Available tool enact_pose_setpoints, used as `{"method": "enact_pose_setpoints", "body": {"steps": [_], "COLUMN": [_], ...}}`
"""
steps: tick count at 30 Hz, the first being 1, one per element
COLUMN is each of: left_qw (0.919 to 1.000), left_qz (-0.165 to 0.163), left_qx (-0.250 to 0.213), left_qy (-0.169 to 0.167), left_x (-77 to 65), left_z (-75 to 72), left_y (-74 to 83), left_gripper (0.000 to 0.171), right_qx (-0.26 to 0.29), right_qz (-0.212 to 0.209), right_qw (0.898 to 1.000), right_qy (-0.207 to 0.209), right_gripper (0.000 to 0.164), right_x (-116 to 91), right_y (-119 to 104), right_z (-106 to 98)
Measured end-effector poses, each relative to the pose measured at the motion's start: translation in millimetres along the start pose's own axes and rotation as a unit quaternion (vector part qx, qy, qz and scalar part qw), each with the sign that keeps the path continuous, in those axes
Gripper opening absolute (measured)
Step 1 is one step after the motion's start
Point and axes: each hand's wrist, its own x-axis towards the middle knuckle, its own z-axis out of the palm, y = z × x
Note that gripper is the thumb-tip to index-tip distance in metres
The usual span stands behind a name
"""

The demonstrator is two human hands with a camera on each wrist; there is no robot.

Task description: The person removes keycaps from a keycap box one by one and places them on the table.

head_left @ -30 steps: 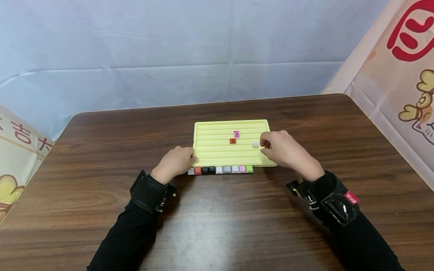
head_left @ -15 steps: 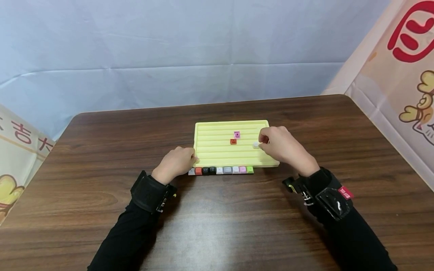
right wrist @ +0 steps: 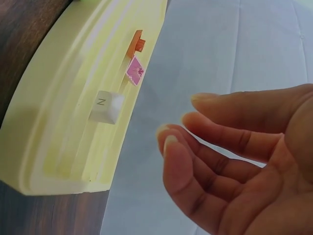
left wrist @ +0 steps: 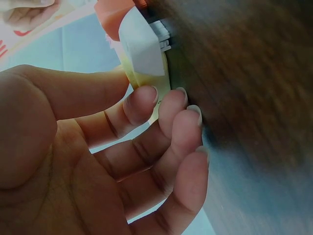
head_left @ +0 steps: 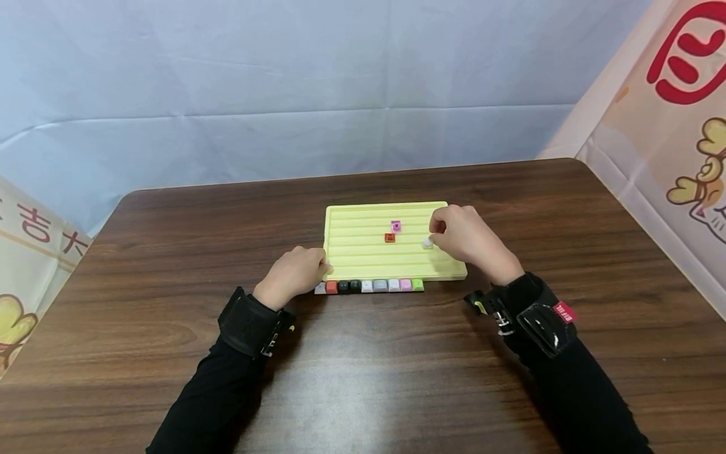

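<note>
A ridged pale-yellow tray lies on the table. My left hand pinches its left end between thumb and index finger, as the left wrist view shows. On the tray's right part sits a white keycap marked N. My right hand hovers just right of it; the thumb and fingers are loosely bent, and a gap separates them from the keycap in the right wrist view. A pink keycap and an orange-red keycap lie near the tray's middle, hollow sides showing.
Along the tray's front edge runs a row of several coloured keycaps. The left wrist view shows a white keycap close to my left fingertips. Brown wooden tabletop surrounds the tray, with a pale cloth behind the table.
My right hand has moved left, and its fingertips have come closer to the white keycap. My left hand has stayed at the tray's left end.
</note>
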Motion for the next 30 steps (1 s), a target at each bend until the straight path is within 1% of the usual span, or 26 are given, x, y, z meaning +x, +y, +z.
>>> {"method": "enact_pose_setpoints", "body": {"steps": [4,10,14,16,19,23,30], "left_qw": [1.0000,1.0000,1.0000,1.0000,0.9999,0.9999,0.9999], "left_qz": [-0.002,-0.006,-0.007,-0.007,-0.007,-0.007,-0.004], "left_qx": [-0.003,-0.005,-0.006,-0.006,-0.007,-0.008,-0.010], "left_qy": [-0.001,-0.002,-0.003,-0.003,-0.004,-0.005,-0.004], "left_x": [-0.5,-0.4,-0.1,0.1,0.0,-0.3,-0.4], "left_z": [-0.2,-0.4,0.0,0.3,0.1,-0.4,-0.6], "left_y": [-0.1,0.5,1.0,1.1,1.2,1.0,1.1], "left_gripper": [0.021,0.020,0.020,0.020,0.019,0.019,0.020], "right_qx": [0.013,0.025,0.027,0.029,0.027,0.022,0.013], "right_qz": [0.004,0.006,0.016,0.029,0.033,0.038,0.039], "right_qw": [1.000,1.000,1.000,0.999,0.999,0.998,0.998], "right_qy": [-0.001,0.006,-0.003,-0.016,-0.025,-0.036,-0.043], "right_gripper": [0.005,0.006,0.005,0.008,0.015,0.020,0.019], "right_x": [2.8,11.0,12.0,11.3,11.9,16.5,21.2], "right_y": [-0.1,9.5,8.3,4.6,3.4,6.9,13.0], "right_z": [0.6,9.9,11.6,10.4,11.2,15.0,20.5]}}
